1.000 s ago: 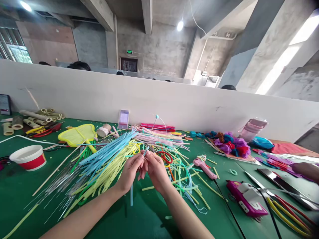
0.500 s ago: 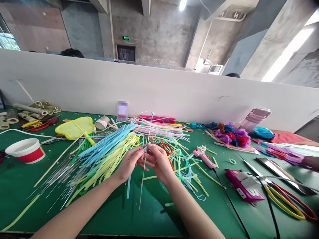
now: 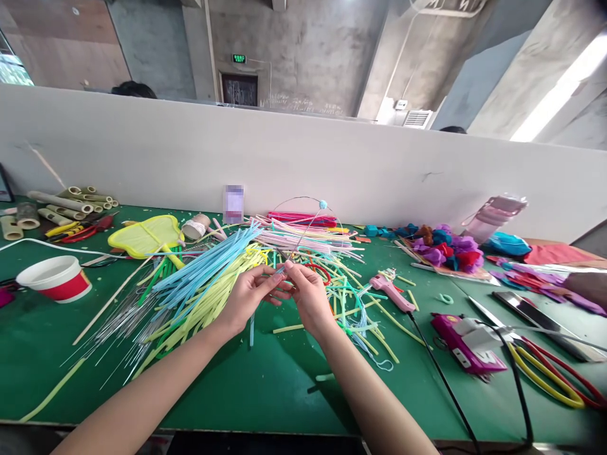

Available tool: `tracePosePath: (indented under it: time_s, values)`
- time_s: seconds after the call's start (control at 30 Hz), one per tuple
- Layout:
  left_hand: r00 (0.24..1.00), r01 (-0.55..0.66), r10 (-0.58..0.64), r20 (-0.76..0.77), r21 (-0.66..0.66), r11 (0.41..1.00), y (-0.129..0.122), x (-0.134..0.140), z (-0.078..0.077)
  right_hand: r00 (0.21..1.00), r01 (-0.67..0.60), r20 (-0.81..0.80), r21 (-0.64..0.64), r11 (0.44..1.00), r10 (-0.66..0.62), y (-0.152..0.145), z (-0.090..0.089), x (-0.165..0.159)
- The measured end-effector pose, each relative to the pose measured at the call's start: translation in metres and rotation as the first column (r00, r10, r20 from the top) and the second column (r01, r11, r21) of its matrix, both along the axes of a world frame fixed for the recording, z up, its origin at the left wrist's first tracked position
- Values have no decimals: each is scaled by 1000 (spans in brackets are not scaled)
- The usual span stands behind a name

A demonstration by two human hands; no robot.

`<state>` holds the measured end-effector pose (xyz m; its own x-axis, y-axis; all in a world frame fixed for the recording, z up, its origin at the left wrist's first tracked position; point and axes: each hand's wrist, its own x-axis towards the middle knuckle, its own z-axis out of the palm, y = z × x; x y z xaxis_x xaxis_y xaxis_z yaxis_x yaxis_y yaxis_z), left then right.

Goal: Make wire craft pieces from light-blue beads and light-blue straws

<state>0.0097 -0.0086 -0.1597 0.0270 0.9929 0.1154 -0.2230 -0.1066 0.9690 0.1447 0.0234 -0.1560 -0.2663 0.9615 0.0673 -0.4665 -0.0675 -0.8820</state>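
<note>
My left hand (image 3: 247,297) and my right hand (image 3: 309,296) meet above the middle of the table, fingers pinched together. Between them they grip a thin wire (image 3: 307,231), which slants up and away to a small pale-blue ball (image 3: 323,205). A curved length of wire arches behind, on both sides of the ball; how it joins the held part I cannot make out. Something light blue shows at my left fingertips, mostly hidden. Beyond and left of my hands lie bundles of blue strips (image 3: 208,259) and yellow-green strips (image 3: 213,294).
Right of my hands are a pink glue gun (image 3: 391,292), a magenta power block (image 3: 467,344) with cables and large scissors (image 3: 545,379). A paper cup (image 3: 57,281), yellow mesh piece (image 3: 147,237) and bamboo tubes (image 3: 71,205) stand left. Another person's hand (image 3: 588,291) is at far right.
The wire was nearly upright, its lower end hanging below my hands; now that end is gone from there and a curved wire arches beyond them. The ball has moved right and slightly up.
</note>
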Motion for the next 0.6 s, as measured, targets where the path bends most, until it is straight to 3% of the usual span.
tracePosePath:
  time_s: [0.3,0.6]
  values:
    - [999,-11,11,49,7,1000,-1,-1,5,999,-29,19,8,1000,29,-2,1,1]
    - [1000,18,-18,-5,-27,999,-2,-5,11,999,-17,52,55,998,14,0,0,3]
